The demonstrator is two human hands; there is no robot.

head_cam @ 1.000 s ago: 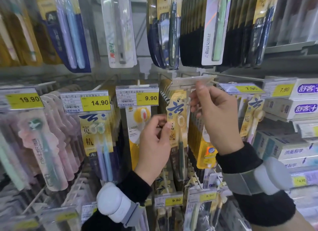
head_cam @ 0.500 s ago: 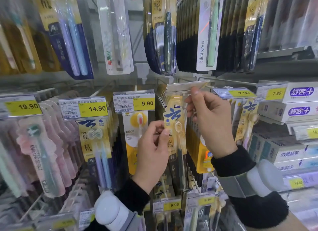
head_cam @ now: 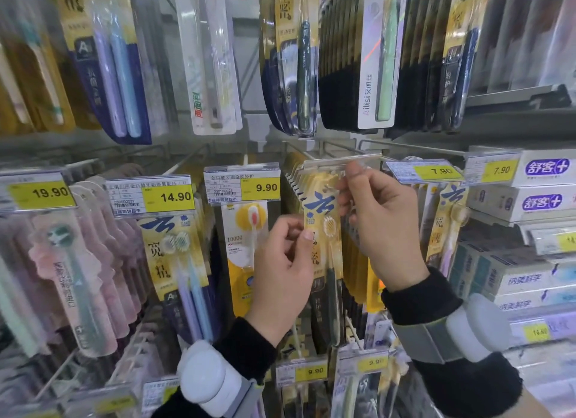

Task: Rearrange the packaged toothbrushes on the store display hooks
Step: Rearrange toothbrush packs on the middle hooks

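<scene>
left hand, right hand, pinching yellow toothbrush pack

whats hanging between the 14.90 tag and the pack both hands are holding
In the head view, the 9.90 price tag with a white-and-yellow toothbrush pack hanging under it, partly hidden by the left hand.

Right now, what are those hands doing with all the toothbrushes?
A person is tidying a shop's toothbrush rack. The left hand pinches the side of a yellow toothbrush pack, and the right hand holds the pack near its top, just under the clear price strip at the hook's end. More of the same packs hang right behind it. Whether the pack is on the hook is hidden.
</scene>
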